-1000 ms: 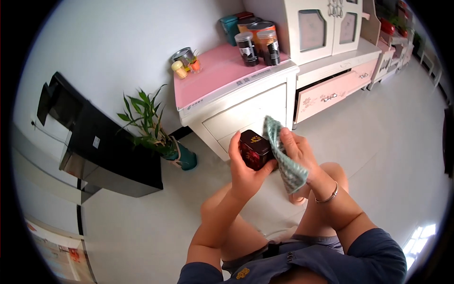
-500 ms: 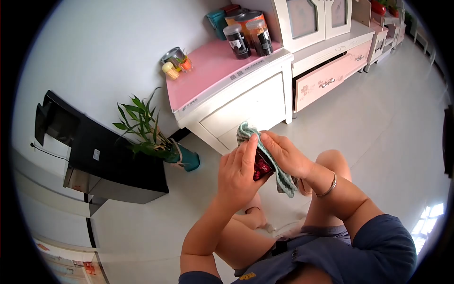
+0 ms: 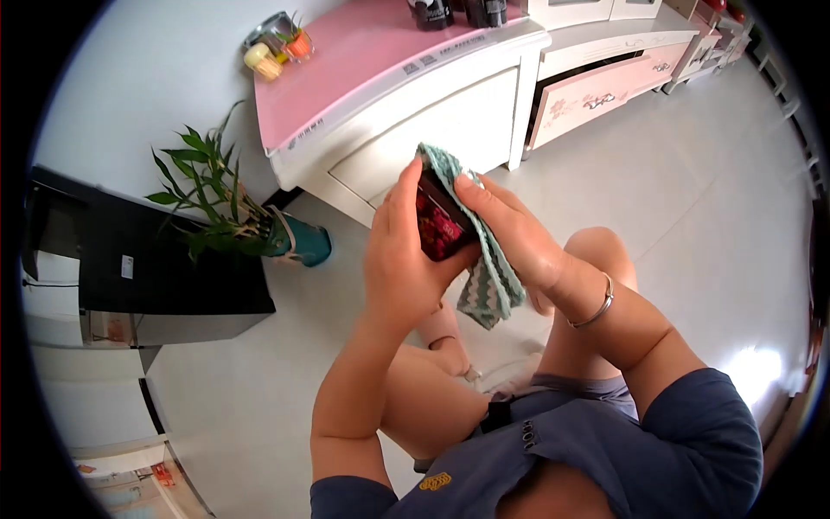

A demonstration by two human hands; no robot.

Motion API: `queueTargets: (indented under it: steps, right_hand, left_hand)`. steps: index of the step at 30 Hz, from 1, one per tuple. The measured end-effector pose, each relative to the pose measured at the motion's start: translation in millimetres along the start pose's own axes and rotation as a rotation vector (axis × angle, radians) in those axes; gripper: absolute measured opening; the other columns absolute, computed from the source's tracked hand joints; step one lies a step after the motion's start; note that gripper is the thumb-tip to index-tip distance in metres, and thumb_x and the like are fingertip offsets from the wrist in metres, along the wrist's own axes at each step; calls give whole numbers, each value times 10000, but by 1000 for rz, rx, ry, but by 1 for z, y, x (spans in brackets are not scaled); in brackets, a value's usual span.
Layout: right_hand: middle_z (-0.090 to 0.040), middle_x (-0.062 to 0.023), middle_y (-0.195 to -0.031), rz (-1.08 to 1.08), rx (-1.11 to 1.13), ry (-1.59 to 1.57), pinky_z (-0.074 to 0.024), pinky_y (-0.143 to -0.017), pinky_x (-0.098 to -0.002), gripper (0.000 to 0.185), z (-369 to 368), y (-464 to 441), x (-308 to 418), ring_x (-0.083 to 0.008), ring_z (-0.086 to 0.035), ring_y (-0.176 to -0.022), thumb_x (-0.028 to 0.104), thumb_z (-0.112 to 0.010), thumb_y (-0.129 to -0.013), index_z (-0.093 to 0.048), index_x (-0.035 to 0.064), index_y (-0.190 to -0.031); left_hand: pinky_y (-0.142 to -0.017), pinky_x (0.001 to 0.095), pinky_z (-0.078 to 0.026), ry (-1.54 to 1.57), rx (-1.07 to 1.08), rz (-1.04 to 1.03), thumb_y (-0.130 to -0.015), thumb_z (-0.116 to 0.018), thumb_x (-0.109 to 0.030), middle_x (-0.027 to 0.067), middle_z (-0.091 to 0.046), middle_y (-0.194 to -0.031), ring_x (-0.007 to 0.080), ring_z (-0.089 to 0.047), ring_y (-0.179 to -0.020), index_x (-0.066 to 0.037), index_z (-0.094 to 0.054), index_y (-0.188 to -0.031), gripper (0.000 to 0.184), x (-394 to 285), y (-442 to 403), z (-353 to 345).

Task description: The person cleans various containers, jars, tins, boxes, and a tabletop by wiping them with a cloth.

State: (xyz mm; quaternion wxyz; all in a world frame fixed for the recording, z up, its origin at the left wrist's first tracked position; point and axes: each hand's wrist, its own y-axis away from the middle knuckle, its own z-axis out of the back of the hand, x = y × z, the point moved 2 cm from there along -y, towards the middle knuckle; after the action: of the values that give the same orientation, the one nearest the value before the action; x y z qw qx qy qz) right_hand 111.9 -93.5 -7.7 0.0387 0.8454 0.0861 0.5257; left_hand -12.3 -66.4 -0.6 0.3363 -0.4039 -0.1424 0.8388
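Note:
My left hand [image 3: 399, 251] is wrapped round a dark container [image 3: 441, 221] with a red-patterned label, whose exact kind I cannot make out. It is held tilted in front of me, above the floor. With my right hand [image 3: 512, 227], closed, I press a green and white striped cloth [image 3: 489, 290] against the container's right side and top edge. The cloth's lower end hangs loose below the hands. The right palm and the cloth hide the container's far side.
Ahead stands a white cabinet [image 3: 432, 121] with a pink top, carrying dark jars [image 3: 430, 12] and a toothpick holder [image 3: 263, 62]. A pink drawer [image 3: 596, 97] sticks out at the right. Leftward are a plant in a teal pot [image 3: 298, 238] and a black cabinet-like unit [image 3: 173, 268].
Both hands have moved up and left in view with the container and cloth. More of the container's label shows now. The head view has shifted, with the cabinet higher in the picture.

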Motion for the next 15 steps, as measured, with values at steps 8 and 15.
queueTargets:
  steps: [8, 15]
  right_hand:
    - [-526, -96, -965, 103, -81, 78, -386, -820, -252, 566, 8, -11, -11, -129, -477, -909, 468, -470, -844, -442, -45, -1082]
    - [-569, -90, -864, 238, -176, 171, -458, -678, -234, 499, 13, -5, -2, -109, -531, -777, 326, -633, -778, -469, -58, -1052]
  left_hand:
    - [-715, 354, -457, -15, 16, 56, -576, -757, -146, 138, -510, -1073, 312, -526, -916, -26, -326, -1246, 805, 4, -4, -7]
    - [-666, 340, -469, -84, 31, -28, -615, -709, -136, 152, -505, -1027, 297, -551, -866, 16, -304, -1248, 767, -4, -4, -12]
